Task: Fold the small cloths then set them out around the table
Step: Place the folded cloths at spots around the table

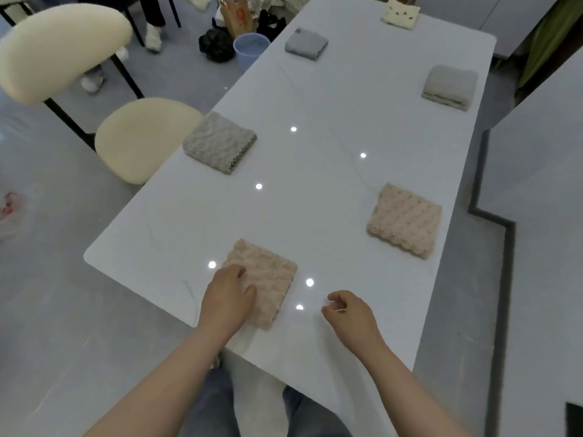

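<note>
Several folded small cloths lie around the white table (315,190). Nearest me is a folded pink cloth (271,275); my left hand (228,298) rests on its near left part, fingers curled over it. My right hand (348,313) hovers to the right of that cloth, loosely curled, holding nothing. A second pink cloth (405,220) lies at the right edge. A textured grey cloth (220,141) sits at the left edge. Farther off are a grey cloth (306,44), a beige-grey cloth (449,88) and a cream patterned cloth (400,12).
A cream upholstered chair (138,134) stands left of the table. On the floor beyond are a blue bucket (249,50), dark bags (216,45) and another person's feet (153,36). A wall step runs along the right.
</note>
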Action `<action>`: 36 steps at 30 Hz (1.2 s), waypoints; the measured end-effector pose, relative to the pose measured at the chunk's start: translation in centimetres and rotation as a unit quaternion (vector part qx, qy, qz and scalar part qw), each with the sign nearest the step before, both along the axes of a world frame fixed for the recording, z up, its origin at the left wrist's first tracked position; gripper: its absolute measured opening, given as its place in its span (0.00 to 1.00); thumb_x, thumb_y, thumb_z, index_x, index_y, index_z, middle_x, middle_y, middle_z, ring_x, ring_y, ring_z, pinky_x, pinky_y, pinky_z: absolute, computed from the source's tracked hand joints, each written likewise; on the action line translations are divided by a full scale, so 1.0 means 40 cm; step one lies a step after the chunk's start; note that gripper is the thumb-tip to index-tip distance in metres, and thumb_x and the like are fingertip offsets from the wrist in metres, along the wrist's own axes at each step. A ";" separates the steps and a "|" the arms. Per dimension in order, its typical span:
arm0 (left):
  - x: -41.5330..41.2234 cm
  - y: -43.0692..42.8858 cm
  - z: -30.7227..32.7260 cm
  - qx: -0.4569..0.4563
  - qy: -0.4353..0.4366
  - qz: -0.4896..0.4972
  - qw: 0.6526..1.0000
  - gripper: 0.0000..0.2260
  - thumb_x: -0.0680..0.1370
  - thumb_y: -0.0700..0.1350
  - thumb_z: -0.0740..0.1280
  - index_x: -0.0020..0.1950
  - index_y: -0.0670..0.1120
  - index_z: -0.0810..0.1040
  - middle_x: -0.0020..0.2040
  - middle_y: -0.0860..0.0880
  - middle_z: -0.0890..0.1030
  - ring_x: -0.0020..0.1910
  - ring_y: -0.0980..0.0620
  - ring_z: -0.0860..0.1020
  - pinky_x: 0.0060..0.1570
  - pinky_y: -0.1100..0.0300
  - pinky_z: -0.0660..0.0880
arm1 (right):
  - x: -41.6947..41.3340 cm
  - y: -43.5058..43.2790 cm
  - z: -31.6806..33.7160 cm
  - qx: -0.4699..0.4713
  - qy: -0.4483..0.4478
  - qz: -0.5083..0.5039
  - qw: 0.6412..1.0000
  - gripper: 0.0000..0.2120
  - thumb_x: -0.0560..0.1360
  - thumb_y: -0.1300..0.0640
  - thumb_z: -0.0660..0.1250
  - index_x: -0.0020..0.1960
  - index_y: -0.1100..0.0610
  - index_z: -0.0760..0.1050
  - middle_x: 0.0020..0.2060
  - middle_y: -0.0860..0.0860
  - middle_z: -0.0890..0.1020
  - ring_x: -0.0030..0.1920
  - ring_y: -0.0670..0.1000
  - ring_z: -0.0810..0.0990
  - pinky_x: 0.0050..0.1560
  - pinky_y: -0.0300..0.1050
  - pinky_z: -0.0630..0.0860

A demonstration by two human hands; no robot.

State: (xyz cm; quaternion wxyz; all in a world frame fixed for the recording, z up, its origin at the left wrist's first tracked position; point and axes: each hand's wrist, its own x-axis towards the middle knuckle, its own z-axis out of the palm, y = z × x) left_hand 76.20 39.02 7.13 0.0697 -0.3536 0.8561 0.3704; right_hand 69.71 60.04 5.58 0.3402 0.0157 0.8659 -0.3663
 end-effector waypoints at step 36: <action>-0.010 -0.296 -0.113 0.099 -0.072 -0.157 0.980 0.05 0.76 0.45 0.68 0.41 0.46 0.74 0.36 0.52 0.75 0.34 0.57 0.72 0.32 0.66 0.65 | 0.145 -0.364 -0.032 0.023 -0.015 -0.240 0.970 0.23 0.78 0.57 0.65 0.69 0.62 0.65 0.61 0.55 0.75 0.49 0.47 0.71 0.48 0.36 0.66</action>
